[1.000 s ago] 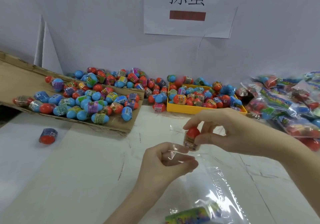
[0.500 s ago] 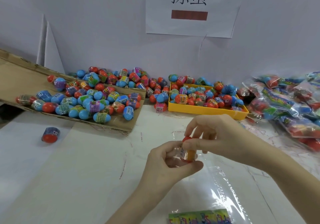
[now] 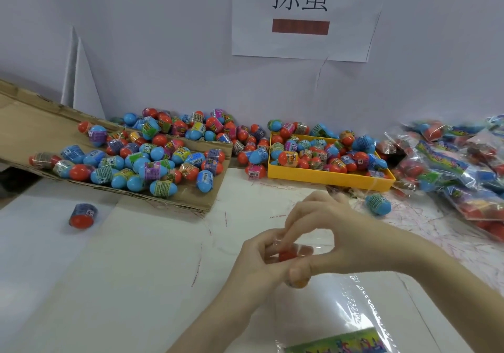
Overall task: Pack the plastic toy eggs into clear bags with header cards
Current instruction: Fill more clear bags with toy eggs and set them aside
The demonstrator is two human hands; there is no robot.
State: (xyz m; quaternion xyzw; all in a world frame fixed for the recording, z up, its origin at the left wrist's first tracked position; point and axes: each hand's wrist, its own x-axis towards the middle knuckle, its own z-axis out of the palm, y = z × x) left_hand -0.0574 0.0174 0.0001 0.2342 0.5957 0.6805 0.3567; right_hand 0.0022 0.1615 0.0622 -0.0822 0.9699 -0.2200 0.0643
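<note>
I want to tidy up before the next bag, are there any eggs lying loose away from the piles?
Yes, two strays. One egg with a red end lies alone on the white table, in front of the cardboard sheet. A blue egg lies by itself in front of the yellow tray, near the packed bags.

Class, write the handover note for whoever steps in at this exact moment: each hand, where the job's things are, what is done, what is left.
Left hand pinches the clear bag open at its mouth.
Right hand grips a red egg, pushing it into that mouth.
Header card sits at the bag's far end.
Done: filled bags piled at right.
Left: loose eggs on the cardboard, in the yellow tray and on the table.
</note>
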